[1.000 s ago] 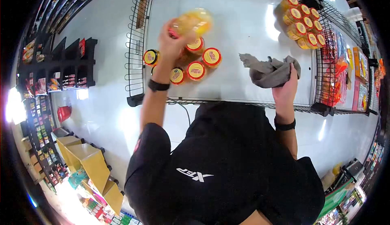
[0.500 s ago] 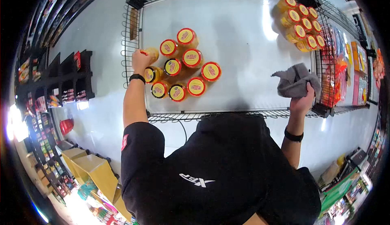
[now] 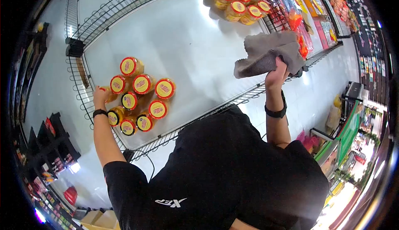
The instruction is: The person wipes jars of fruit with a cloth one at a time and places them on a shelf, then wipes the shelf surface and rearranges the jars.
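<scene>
My left hand (image 3: 100,97) is closed over the lid of a jar (image 3: 111,97) at the left edge of a group of jars. Several jars stand close by, with yellow labels on red or black lids; one red-lidded jar (image 3: 165,88) is the rightmost of them. A grey cloth (image 3: 268,55) hangs bunched from my right hand (image 3: 277,74), its fingers gripping the lower edge. The cloth is raised near the right side of the wire-fenced display table (image 3: 187,43). Part of the left-hand jar is hidden by my fingers.
A second cluster of jars (image 3: 238,6) stands at the table's far right corner. Black wire fencing (image 3: 124,1) rims the table. Packaged goods (image 3: 318,5) lie beyond the fence on the right. Dark shelving (image 3: 50,147) stands at the left.
The view has turned, so the table and jars appear tilted. My right hand has lifted the cloth, which is now spread wider. My left hand is still on the same jar.
</scene>
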